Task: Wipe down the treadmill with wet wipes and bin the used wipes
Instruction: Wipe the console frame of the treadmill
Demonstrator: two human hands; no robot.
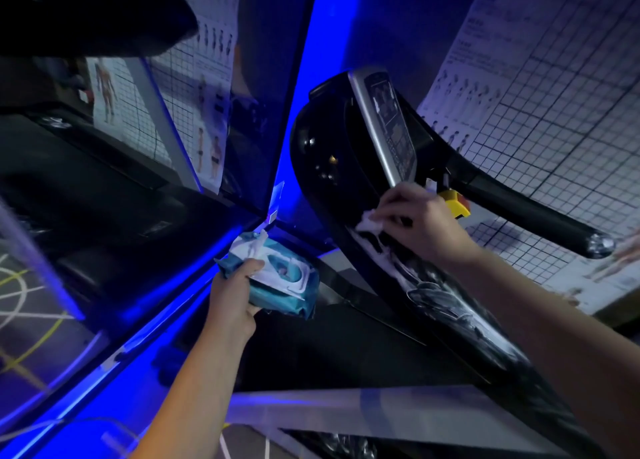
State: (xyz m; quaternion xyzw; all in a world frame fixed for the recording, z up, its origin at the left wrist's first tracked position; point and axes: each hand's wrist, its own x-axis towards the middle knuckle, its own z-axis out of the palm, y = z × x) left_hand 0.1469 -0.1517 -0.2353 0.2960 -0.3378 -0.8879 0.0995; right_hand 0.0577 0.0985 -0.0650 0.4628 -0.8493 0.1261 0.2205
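The treadmill's black glossy console (322,146) fills the middle right, with a silver-framed display panel (388,126) and a yellow safety key (457,205). My right hand (422,223) presses a crumpled white wet wipe (369,222) against the console's lower black rail, which shows wet white streaks (436,288) below the hand. My left hand (235,292) grips a teal and white pack of wet wipes (280,278) from below; its lid is open and a wipe sticks up from the top (258,243).
A black handlebar (540,219) juts right from the console, ending in a silver cap. White gridded posters (554,94) with exercise figures cover the right wall and the back left. Blue light strips (194,278) run along a dark glass panel at left. A grey frame bar (346,406) crosses below.
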